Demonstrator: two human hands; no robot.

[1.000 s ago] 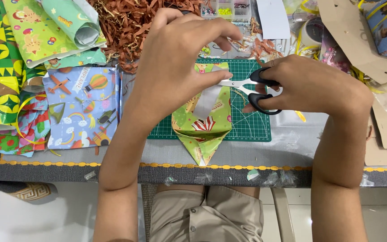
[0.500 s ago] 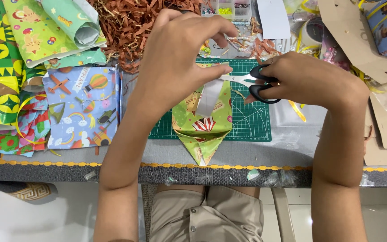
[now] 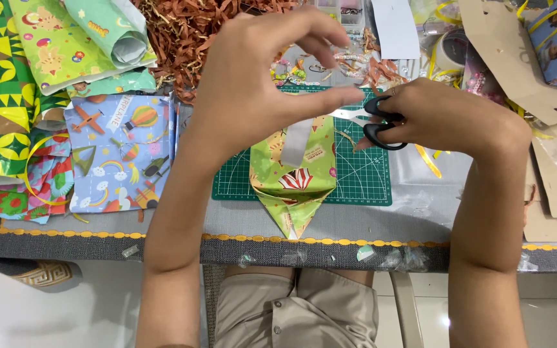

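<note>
scissors meet tape over a half-wrapped green parcel.
the left hand [image 3: 259, 90] pinches a clear tape strip [image 3: 296, 140] above the parcel [image 3: 294, 177] on the green cutting mat [image 3: 362, 180] near the tabletop's front edge; the right hand [image 3: 443, 116] has fingers clamped through black-handled scissors [image 3: 372, 119].

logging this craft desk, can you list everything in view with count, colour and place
wrapped parcel: one, green patterned, on the mat
clear tape strip: one, hanging from left fingers
scissors: one, black handles, in right hand
cutting mat: one, green, table centre
wrapping paper sheets: several, blue, green, yellow, left side
shredded paper: one pile, brown, top centre
cardboard pieces: several, brown, right side
left hand: above parcel, pinching tape
right hand: gripping scissors
</note>
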